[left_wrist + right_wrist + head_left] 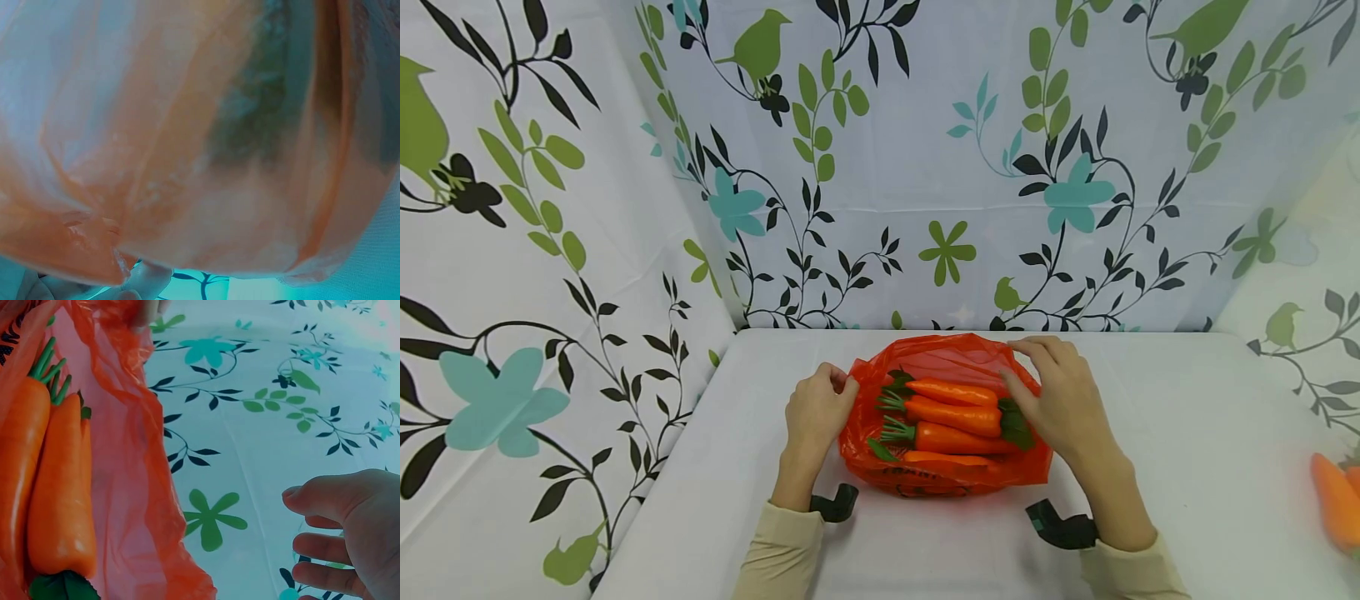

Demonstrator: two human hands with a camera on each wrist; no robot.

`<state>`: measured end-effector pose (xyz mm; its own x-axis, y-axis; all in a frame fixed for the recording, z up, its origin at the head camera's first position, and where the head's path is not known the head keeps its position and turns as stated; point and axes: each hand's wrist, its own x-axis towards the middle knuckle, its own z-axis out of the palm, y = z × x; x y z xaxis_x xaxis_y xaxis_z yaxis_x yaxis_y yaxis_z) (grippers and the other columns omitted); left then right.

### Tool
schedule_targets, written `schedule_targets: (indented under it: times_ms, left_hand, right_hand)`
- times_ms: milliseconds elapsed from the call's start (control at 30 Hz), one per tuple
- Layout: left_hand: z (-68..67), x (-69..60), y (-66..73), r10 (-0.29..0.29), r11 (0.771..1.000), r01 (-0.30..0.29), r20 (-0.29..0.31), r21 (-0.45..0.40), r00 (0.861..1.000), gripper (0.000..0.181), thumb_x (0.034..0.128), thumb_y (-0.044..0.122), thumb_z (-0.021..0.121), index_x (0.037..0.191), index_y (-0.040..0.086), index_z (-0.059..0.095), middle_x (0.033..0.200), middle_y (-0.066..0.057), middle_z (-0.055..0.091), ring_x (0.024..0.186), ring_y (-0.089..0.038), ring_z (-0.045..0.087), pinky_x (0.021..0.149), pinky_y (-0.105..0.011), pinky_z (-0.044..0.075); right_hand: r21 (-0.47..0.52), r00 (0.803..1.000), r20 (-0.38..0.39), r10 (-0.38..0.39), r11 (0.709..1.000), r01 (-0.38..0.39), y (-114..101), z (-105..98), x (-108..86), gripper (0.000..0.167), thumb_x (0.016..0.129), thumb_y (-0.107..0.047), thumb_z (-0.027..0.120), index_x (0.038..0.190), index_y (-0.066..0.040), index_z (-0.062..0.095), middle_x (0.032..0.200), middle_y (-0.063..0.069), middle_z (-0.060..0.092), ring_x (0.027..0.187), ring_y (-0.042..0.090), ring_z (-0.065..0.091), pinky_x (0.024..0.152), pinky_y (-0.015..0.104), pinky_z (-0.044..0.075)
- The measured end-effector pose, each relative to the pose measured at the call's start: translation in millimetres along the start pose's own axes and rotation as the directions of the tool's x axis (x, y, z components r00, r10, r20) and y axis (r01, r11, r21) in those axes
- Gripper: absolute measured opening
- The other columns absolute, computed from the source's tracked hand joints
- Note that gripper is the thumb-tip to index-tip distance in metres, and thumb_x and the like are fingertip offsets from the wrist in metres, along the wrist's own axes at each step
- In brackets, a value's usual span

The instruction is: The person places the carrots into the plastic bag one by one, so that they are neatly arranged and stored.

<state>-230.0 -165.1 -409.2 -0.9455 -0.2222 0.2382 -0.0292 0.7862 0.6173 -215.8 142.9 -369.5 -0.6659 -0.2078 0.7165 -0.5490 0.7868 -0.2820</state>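
- A crinkled, translucent red-orange plastic bag with black printing (857, 450) is lying near the far edge of the smooth white worktop (1187, 467), about midway between its left and right edges.
- Its mouth is gaping upward, and four glossy orange tapering carrots (958, 415) are showing inside, lying side by side and pointing across the bag.
- Slender green stems (897, 431) are sticking out toward the worktop's left edge, while broad dark green leaves (1015, 425) are showing at the carrots' opposite ends.
- The left hand (820, 408) is pinching the bag's left rim, thumb and forefinger meeting on the plastic.
- The right hand (1063, 400) is hovering just beside the bag's right rim, its fingers standing wide; the right wrist view is showing it holding nothing, with a gap between it and the plastic.
- Beige cloth sleeves (781, 546) are covering both forearms, and curved black plastic wrist pieces (1063, 527) are jutting inward, one from each wrist.
- Near the worktop's right edge, another orange carrot-shaped piece (1336, 504) is lying well apart from the bag, partly cut off from view.
- White cloth printed with leaves, flowers and birds (880, 250) is hanging behind the worktop's far edge.
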Motion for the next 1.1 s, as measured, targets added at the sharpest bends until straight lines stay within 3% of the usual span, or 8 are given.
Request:
schedule_targets:
  times_ms: [1100]
  left_hand:
    - [-0.5,-0.8,0.8,-0.004,1.000,0.004,0.011,-0.009,1.000,0.022,0.0935,0.030,0.057,0.096,0.009,0.065,0.082,-0.007,0.070,0.065,-0.020,0.059,0.061,-0.034,0.051]
  right_hand:
    - [-0.024,0.995,-0.077,0.066,0.997,-0.068,7,-31,-1.1,0.038,0.081,-0.005,0.078,0.117,0.001,0.067,0.116,0.021,0.066,0.113,0.039,0.056,0.096,0.061,0.049]
